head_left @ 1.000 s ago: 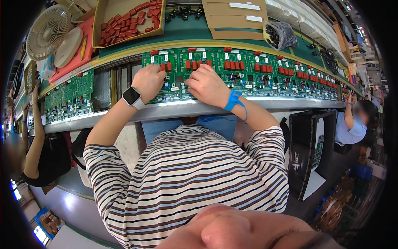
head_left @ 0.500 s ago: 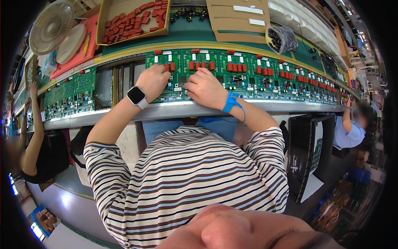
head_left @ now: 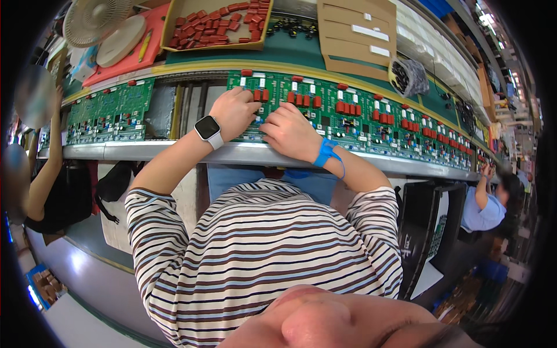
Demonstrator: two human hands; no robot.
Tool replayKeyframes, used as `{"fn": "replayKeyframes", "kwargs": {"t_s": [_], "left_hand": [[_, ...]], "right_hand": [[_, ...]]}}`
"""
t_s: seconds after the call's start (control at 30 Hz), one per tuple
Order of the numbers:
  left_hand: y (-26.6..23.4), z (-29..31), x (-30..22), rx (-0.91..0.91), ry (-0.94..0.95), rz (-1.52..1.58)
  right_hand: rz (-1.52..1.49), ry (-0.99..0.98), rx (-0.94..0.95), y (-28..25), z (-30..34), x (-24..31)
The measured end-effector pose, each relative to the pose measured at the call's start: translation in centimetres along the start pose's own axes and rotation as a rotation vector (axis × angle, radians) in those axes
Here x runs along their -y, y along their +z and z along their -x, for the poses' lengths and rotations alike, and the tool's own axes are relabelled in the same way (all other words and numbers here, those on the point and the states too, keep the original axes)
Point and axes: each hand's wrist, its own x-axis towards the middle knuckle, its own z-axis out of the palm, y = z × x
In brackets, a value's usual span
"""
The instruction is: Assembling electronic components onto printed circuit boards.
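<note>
A long row of green circuit boards [head_left: 371, 124] lies along a metal-edged rail, with red block-shaped components [head_left: 348, 108] standing on them. My left hand [head_left: 232, 114], with a watch [head_left: 208, 129] at its wrist, is bent over the leftmost board of this row, its fingertips drawn in beside two red components [head_left: 261, 95]. Close to its right, my right hand [head_left: 294, 133] rests on the same stretch of boards with curled fingers, below another red group. A blue wrist strap [head_left: 328, 152] circles that wrist. Whatever either set of fingertips grips is too small or hidden.
Beyond the rail stand a cardboard box [head_left: 217, 43] of red components, a brown cardboard sheet [head_left: 357, 37] and a bag of dark parts [head_left: 408, 78]. More boards [head_left: 107, 116] lie left, near a fan [head_left: 96, 20]. Other people work at both sides; a black case [head_left: 420, 232] stands below right.
The whole view has shifted, so the boards and boxes appear farther right. Against the boards, my right hand has slid left, nearer my left hand, which stays by the same two red components.
</note>
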Motion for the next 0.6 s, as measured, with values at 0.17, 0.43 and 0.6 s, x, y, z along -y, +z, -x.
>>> {"fn": "replayKeyframes", "kwargs": {"t_s": [0.17,0.43,0.6], "left_hand": [[-3.2,2.5,2.8,-0.115,-0.144,0.082],[-7.7,17.0,22.5,-0.375,-0.897,-0.464],[-10.6,22.8,26.5,-0.048,-1.456,-0.422]], "right_hand": [[-0.033,-0.087,0.005,0.4,-2.1,1.3],[-0.118,-0.312,0.039,4.2,-6.7,4.4],[-0.082,-0.256,0.196,5.7,-7.4,4.8]]}}
